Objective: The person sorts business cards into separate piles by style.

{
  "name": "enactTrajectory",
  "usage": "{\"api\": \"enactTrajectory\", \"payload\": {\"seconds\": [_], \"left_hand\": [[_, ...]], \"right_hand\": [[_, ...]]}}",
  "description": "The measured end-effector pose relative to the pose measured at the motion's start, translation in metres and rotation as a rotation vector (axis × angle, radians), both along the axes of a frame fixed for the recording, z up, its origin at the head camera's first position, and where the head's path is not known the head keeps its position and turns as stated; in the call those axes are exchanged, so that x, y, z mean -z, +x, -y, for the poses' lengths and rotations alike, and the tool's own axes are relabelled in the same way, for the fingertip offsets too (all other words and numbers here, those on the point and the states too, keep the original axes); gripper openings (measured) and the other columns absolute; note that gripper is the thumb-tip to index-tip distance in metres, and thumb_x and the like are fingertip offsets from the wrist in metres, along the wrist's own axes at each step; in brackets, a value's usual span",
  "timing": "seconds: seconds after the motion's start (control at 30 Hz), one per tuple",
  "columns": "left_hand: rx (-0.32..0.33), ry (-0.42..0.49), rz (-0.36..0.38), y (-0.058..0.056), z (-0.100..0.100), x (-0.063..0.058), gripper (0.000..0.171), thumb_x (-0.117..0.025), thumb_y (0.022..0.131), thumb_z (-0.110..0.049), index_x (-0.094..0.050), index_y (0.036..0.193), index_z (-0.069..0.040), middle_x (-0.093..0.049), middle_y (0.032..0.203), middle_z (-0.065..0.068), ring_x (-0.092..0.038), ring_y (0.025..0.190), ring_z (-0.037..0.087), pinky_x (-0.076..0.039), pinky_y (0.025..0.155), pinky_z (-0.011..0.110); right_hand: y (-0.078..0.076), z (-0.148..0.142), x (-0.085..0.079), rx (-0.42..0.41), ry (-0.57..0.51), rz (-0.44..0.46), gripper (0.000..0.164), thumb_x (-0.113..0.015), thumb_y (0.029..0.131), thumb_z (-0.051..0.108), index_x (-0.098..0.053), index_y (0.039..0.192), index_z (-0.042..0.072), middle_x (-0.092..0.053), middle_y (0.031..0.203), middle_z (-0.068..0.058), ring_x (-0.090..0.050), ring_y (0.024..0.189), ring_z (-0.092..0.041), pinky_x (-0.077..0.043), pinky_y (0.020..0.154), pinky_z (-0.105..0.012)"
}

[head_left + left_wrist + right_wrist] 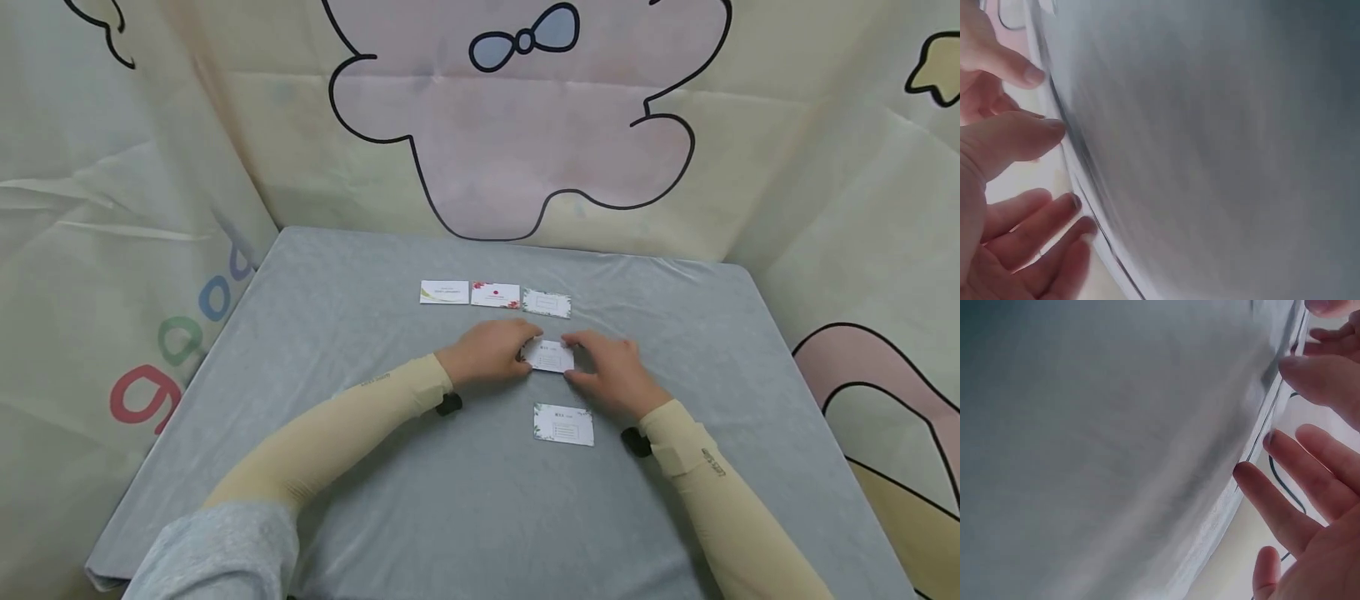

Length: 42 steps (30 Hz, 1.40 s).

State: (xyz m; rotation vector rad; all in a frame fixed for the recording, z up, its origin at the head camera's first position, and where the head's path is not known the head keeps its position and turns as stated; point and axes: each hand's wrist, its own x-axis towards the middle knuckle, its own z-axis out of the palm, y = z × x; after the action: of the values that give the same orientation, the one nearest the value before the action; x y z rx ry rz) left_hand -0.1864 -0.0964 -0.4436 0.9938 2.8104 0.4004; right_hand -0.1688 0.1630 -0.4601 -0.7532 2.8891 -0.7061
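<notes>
A white business card (551, 357) with small dark print lies on the grey cloth between the two hands. The left hand (491, 350) has its thumb and forefinger around the card's left end, at the near and far corners. At the right end, the right hand (611, 371) grips the same way, thumb on the near corner and forefinger on the far one. Both wrist views show the fingers low beside the cloth; the card does not show clearly there. A second white business card (563, 425) with a leafy border lies just nearer the person.
Beyond the hands, a row holds a white card with a yellow-green curve (444, 292), a card with red flowers (495, 295) and a leaf-bordered card (547, 302). They lie on a grey cloth-covered table (360, 283). Printed curtains (285, 150) hang behind and at both sides.
</notes>
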Motion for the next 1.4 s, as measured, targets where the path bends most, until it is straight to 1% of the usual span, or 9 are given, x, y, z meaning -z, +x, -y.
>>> {"api": "enactTrajectory", "payload": {"seconds": [0.2, 0.33, 0.43, 0.53, 0.73, 0.87, 1.07, 1.2, 1.4], "left_hand": [[-0.031, -0.025, -0.073, -0.047, -0.002, -0.004, 0.059, -0.079, 0.098, -0.030, -0.062, 0.152, -0.011, -0.071, 0.143, 0.004, -0.063, 0.136, 0.023, -0.051, 0.116, 0.039], [-0.058, -0.019, -0.051, -0.076, -0.006, -0.006, 0.059, -0.076, 0.101, -0.027, -0.058, 0.155, -0.012, -0.068, 0.147, 0.005, -0.060, 0.140, 0.023, -0.049, 0.118, 0.039], [-0.070, -0.012, -0.015, -0.090, -0.008, -0.005, 0.059, -0.074, 0.102, -0.026, -0.056, 0.157, -0.011, -0.066, 0.150, 0.005, -0.059, 0.142, 0.022, -0.047, 0.121, 0.039], [-0.080, -0.002, 0.023, -0.099, -0.007, -0.003, 0.060, -0.074, 0.103, -0.025, -0.054, 0.158, -0.010, -0.066, 0.149, 0.005, -0.061, 0.137, 0.020, -0.047, 0.121, 0.038], [-0.075, -0.003, 0.066, -0.106, -0.006, -0.002, 0.060, -0.073, 0.103, -0.025, -0.055, 0.158, -0.010, -0.069, 0.139, 0.005, -0.061, 0.116, 0.017, -0.051, 0.110, 0.037], [-0.063, -0.014, 0.054, -0.107, -0.007, -0.001, 0.059, -0.074, 0.103, -0.026, -0.055, 0.157, -0.010, -0.068, 0.144, 0.005, -0.061, 0.120, 0.016, -0.050, 0.114, 0.037], [-0.060, -0.006, 0.040, -0.107, -0.007, 0.002, 0.057, -0.075, 0.103, -0.026, -0.058, 0.155, -0.010, -0.072, 0.134, 0.004, -0.062, 0.116, 0.017, -0.052, 0.110, 0.038], [-0.064, -0.013, 0.036, -0.107, -0.007, 0.003, 0.057, -0.074, 0.103, -0.026, -0.057, 0.156, -0.010, -0.070, 0.140, 0.005, -0.063, 0.126, 0.019, -0.051, 0.114, 0.038], [-0.079, -0.026, 0.032, -0.105, -0.009, 0.003, 0.062, -0.075, 0.103, -0.028, -0.054, 0.158, -0.009, -0.063, 0.155, 0.007, -0.057, 0.145, 0.022, -0.044, 0.124, 0.039]], "right_hand": [[-0.043, 0.007, -0.006, 0.042, 0.015, 0.003, 0.059, -0.079, 0.099, 0.025, -0.058, 0.151, 0.009, -0.064, 0.150, -0.016, -0.062, 0.139, -0.037, -0.031, 0.104, -0.061], [-0.072, 0.007, -0.006, 0.094, 0.010, 0.025, 0.058, -0.078, 0.099, 0.023, -0.057, 0.151, 0.008, -0.065, 0.149, -0.018, -0.062, 0.137, -0.039, -0.032, 0.109, -0.068], [-0.088, 0.007, -0.004, 0.121, -0.007, 0.051, 0.057, -0.077, 0.100, 0.023, -0.058, 0.151, 0.009, -0.065, 0.148, -0.018, -0.061, 0.138, -0.039, -0.033, 0.111, -0.072], [-0.097, 0.008, -0.002, 0.129, -0.016, 0.069, 0.056, -0.077, 0.100, 0.023, -0.058, 0.152, 0.010, -0.065, 0.149, -0.018, -0.060, 0.139, -0.040, -0.034, 0.110, -0.071], [-0.102, 0.010, -0.001, 0.134, -0.010, 0.072, 0.056, -0.077, 0.100, 0.022, -0.059, 0.151, 0.011, -0.065, 0.150, -0.017, -0.059, 0.140, -0.039, -0.034, 0.104, -0.066], [-0.102, 0.009, 0.000, 0.137, 0.002, 0.066, 0.055, -0.077, 0.099, 0.022, -0.059, 0.150, 0.011, -0.063, 0.152, -0.017, -0.058, 0.141, -0.039, -0.033, 0.102, -0.063], [-0.101, 0.010, 0.002, 0.127, 0.000, 0.054, 0.055, -0.078, 0.098, 0.022, -0.061, 0.149, 0.010, -0.064, 0.151, -0.017, -0.057, 0.142, -0.040, -0.033, 0.099, -0.063], [-0.102, 0.009, 0.003, 0.125, -0.002, 0.053, 0.054, -0.079, 0.098, 0.022, -0.062, 0.148, 0.010, -0.064, 0.152, -0.017, -0.057, 0.143, -0.040, -0.033, 0.099, -0.062], [-0.103, 0.007, 0.004, 0.142, 0.017, 0.070, 0.057, -0.078, 0.098, 0.025, -0.060, 0.150, 0.013, -0.063, 0.153, -0.018, -0.058, 0.142, -0.040, -0.032, 0.101, -0.063]]}}
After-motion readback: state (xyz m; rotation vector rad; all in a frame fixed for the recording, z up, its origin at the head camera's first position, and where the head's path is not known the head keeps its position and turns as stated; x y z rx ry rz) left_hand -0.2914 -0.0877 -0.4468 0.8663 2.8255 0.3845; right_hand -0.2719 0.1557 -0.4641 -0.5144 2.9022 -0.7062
